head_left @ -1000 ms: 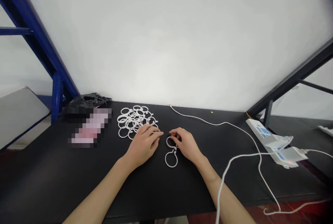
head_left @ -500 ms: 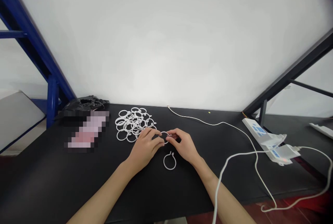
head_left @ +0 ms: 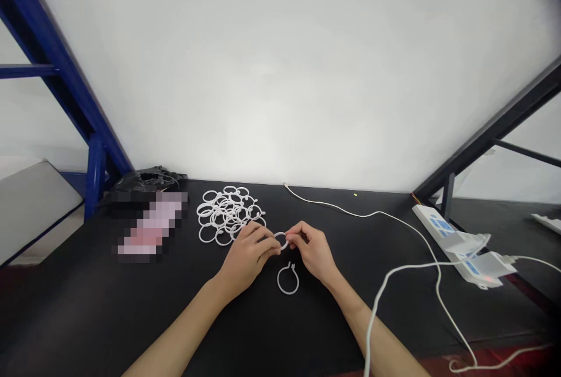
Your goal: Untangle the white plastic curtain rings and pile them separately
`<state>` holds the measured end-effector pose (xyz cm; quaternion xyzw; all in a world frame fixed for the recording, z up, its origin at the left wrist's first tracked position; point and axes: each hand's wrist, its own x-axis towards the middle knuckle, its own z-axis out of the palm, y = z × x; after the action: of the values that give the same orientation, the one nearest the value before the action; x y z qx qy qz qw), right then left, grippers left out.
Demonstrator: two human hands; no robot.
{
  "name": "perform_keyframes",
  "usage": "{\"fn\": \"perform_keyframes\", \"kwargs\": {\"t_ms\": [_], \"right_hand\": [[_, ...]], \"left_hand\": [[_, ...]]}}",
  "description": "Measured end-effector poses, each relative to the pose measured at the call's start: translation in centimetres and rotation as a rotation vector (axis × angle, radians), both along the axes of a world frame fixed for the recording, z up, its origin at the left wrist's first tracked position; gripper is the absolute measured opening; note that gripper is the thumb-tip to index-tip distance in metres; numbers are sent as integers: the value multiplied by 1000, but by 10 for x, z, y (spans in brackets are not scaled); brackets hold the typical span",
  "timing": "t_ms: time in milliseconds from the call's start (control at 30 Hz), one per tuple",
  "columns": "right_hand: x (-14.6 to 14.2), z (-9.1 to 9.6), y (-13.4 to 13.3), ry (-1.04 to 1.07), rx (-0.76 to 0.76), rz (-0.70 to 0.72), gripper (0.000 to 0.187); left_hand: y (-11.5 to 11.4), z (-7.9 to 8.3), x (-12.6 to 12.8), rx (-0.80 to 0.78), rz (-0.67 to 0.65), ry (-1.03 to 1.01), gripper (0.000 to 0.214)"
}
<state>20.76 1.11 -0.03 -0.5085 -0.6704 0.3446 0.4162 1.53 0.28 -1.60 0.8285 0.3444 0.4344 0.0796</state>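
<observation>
Between my two hands a white plastic ring [head_left: 281, 234] is held just above the black table. My left hand [head_left: 252, 251] pinches its left side with thumb and fingers. The thumb and fingertips of my right hand [head_left: 310, 248] are closed on its right side, covering that part. Below them on the table lies another white ring, an open one [head_left: 288, 281], with a gap and small end tabs at its top. Left of my hands is a loose pile of similar white rings [head_left: 225, 213], partly hidden behind my left hand.
A white power strip [head_left: 438, 225] with plugged-in adapters lies at the right, with a white cable [head_left: 379, 292] looping near my right forearm. A thinner cable crosses the back. At the back left are a black plastic bag [head_left: 146, 180] and a pixelated pink item [head_left: 153, 222].
My right fingers have closed more tightly together on the ring's right side. My left hand keeps its pinch. The whole view has shifted slightly.
</observation>
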Motion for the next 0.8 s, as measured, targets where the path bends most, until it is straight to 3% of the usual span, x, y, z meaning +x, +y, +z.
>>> {"fn": "perform_keyframes", "kwargs": {"t_ms": [200, 400, 500, 700, 800], "right_hand": [[-4, 2, -1, -30, -4, -25, 17], [11, 16, -3, -379, -58, 101, 28], [19, 22, -5, -505, -120, 179, 36], [17, 17, -5, -467, -64, 253, 10], [12, 12, -4, -406, -9, 206, 12]], "left_hand": [[7, 4, -9, 70, 87, 40, 11], [28, 3, -52, 98, 454, 75, 17], [35, -1, -71, 74, 569, 85, 21], [43, -11, -77, 56, 605, 143, 26], [40, -10, -74, 69, 609, 154, 27]]}}
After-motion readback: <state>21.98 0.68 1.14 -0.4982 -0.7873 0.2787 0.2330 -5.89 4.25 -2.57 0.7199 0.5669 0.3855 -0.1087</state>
